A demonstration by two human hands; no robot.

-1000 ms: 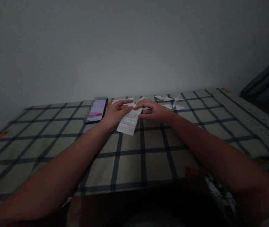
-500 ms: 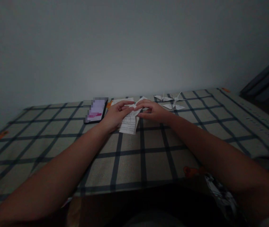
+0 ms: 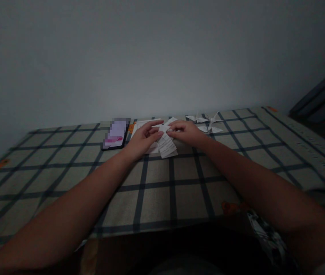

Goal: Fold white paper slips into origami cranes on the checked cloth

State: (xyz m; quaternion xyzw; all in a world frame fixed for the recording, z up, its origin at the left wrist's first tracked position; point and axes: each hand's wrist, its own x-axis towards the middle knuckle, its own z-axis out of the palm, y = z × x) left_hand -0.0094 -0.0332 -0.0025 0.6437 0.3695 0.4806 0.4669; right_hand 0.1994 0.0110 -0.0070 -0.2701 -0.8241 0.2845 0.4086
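Between my two hands is a folded piece of printed paper (image 3: 167, 148), its lower flap pointing toward me over the checked cloth. My right hand (image 3: 185, 131) pinches the paper's right side between thumb and bent fingers. On the left side, my left hand (image 3: 142, 140) holds the paper with its thumb at the edge, while its index finger stretches above. My fingers partly hide the folds. Behind and beneath my left hand lie flat white sheets (image 3: 136, 124).
A phone (image 3: 117, 133) with a lit, pixelated screen lies left of my left hand. Several folded paper cranes (image 3: 210, 129) sit beyond my right hand. The checked tablecloth (image 3: 156, 198) covers the table, which meets a plain wall (image 3: 162, 57) at the back.
The paper's lower flap has swung to the right and turned, uncovering a pale sheet beneath. My left hand has shifted slightly left, and my right fingers have closed more tightly.
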